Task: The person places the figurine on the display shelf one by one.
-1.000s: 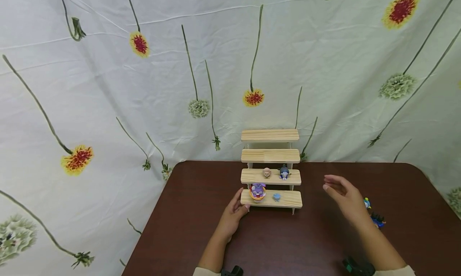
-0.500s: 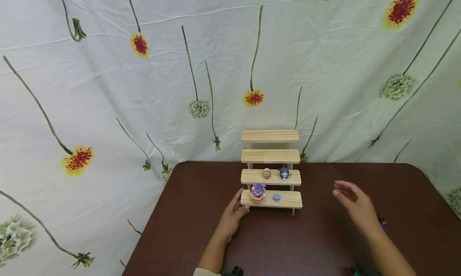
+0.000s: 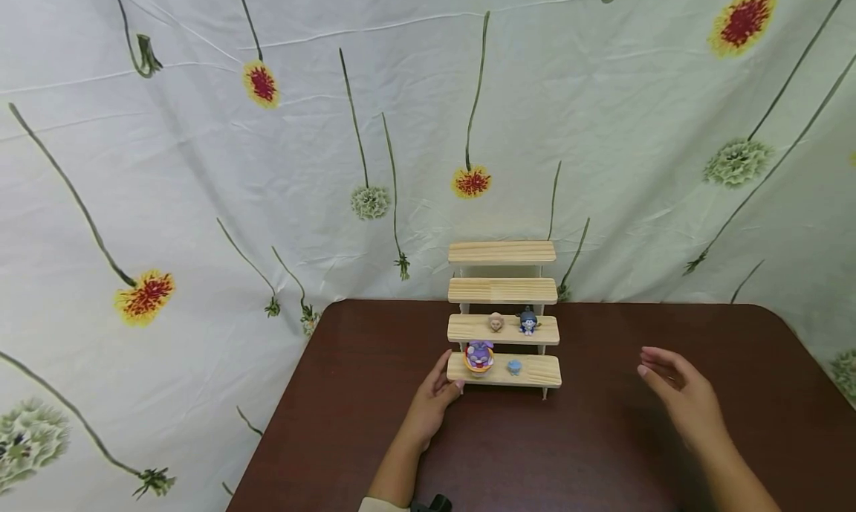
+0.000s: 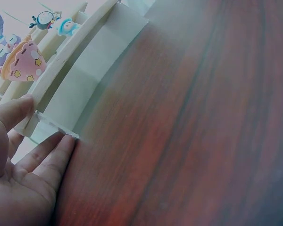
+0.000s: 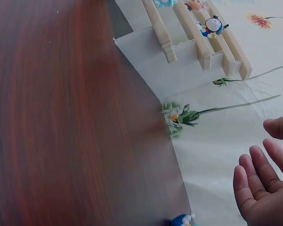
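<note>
— Head view first: where are the hands?
— Left hand rests on the desk, fingers straight, thumb and fingertips touching the left end of the wooden step shelf's bottom step. It grips nothing.
— And the right hand?
— Right hand hovers well right of the shelf, fingers relaxed and spread, empty.
— What's on the shelf?
— Bottom step: a purple bunny figure near the left end, a small blue figure beside it. Next step up: a tan figure and a dark blue figure.
</note>
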The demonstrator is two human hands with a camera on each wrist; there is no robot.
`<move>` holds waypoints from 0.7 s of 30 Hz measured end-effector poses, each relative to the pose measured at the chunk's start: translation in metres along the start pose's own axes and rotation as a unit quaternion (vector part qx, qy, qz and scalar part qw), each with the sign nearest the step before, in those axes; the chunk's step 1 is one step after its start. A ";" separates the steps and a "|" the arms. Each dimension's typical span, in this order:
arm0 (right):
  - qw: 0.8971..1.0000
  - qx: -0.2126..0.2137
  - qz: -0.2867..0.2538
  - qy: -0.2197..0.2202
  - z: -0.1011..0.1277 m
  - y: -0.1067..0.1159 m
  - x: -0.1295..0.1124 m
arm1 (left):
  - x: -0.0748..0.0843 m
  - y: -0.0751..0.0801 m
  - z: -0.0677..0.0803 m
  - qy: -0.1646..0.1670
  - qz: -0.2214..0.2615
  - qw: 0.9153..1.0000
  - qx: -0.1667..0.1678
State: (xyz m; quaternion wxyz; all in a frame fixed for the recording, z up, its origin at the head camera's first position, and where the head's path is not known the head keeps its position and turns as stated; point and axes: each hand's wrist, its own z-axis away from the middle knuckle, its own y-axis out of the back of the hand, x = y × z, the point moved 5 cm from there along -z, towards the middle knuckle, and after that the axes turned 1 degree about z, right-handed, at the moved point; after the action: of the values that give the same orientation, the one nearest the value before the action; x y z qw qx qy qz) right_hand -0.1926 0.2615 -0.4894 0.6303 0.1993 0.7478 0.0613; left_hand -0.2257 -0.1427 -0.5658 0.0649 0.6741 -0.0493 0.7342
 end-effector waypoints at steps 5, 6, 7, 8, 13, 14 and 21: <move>1.000 0.014 0.005 -0.007 0.003 0.009 0.004 | 0.001 0.000 0.000 0.000 0.002 1.000 0.001; 1.000 0.016 0.006 -0.009 0.004 0.011 0.005 | 0.001 0.000 0.000 0.001 0.002 1.000 0.002; 1.000 0.018 0.007 -0.011 0.005 0.013 0.006 | 0.001 0.000 0.001 0.001 0.002 1.000 0.002; 1.000 0.021 0.007 -0.016 0.006 0.014 0.007 | 0.001 0.000 0.001 0.002 0.001 1.000 0.002; 0.998 0.025 0.016 -0.055 0.014 0.022 0.013 | 0.002 0.000 0.001 0.003 -0.003 1.000 0.002; 0.997 0.025 0.018 -0.066 0.016 0.024 0.015 | 0.002 0.000 0.001 0.003 -0.004 1.000 0.002; 0.991 0.037 0.015 -0.124 0.024 0.036 0.026 | 0.002 0.000 0.001 0.001 0.001 1.000 -0.002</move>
State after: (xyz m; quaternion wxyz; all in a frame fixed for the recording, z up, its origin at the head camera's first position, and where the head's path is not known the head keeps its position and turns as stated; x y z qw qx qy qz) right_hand -0.1643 0.3000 -0.5058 0.7092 0.2397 0.6628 0.0174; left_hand -0.2247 -0.1426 -0.5638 0.0658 0.6734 -0.0511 0.7345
